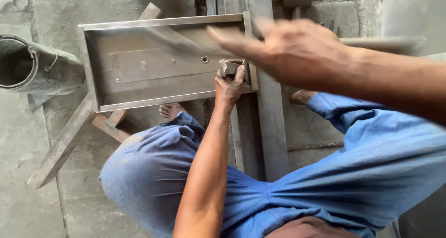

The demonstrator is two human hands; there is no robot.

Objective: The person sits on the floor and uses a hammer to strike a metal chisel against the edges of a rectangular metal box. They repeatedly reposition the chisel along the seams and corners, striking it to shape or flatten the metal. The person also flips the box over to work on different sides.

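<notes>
Metal tray (pixel 139 80): grey, shallow, rectangular | left hand (pixel 228 87) grips small block (pixel 230 67)

Two hands are in view: the left hand (pixel 228 85) and the right hand (pixel 288 49), which is blurred. One shallow metal tray (pixel 93 70) lies on the floor. One small metal block (pixel 230 67) sits at the tray's edge. One blurred rod (pixel 186 42) crosses the tray. One metal pipe (pixel 32 66) lies at the left. Two bare feet show, one (pixel 170 110) under the tray and one (pixel 302 96) further right. Two wooden slats show, one (pixel 60 147) long and one (pixel 109 126) short. One long steel bar (pixel 272 126) runs down the floor.
</notes>
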